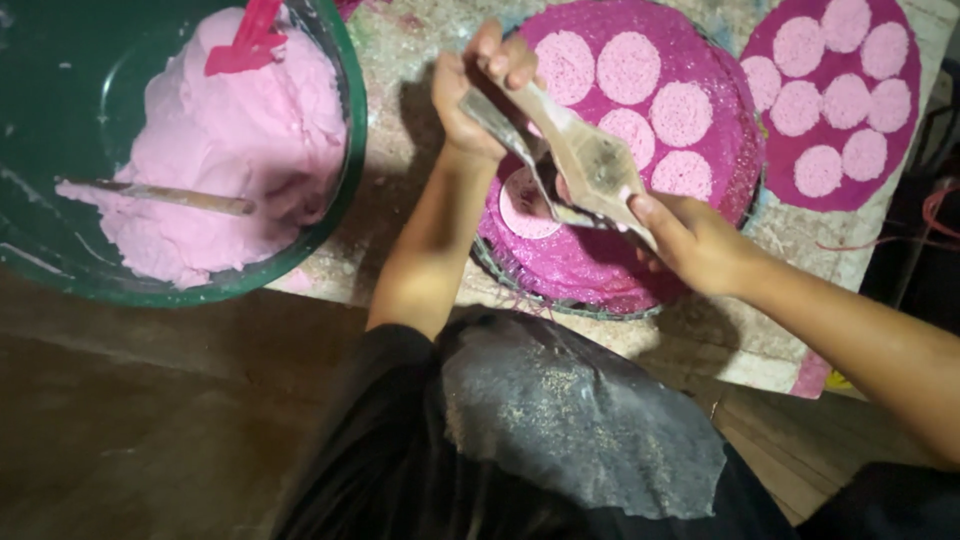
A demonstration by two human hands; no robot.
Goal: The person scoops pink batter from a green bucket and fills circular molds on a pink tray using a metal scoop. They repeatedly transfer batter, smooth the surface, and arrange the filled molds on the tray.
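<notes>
Left hand (470, 95) and right hand (690, 240) each clenched on one end of a flat scraper (580, 160), held over the near magenta mat (600, 270). Mat carries pale pink discs (628, 68). Green bowl (345, 170) of pink paste (240, 150) left of mat, on desk (400, 180).

Left hand (478, 92) and right hand (695, 240) gripping metal scraper (590, 160) over magenta tray (600, 265), green basin (345, 150) of pink paste (245, 150)

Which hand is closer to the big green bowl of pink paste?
The left hand. It grips the upper end of the flat tool, just right of the green bowl. The right hand holds the tool's lower end, farther right.
</notes>
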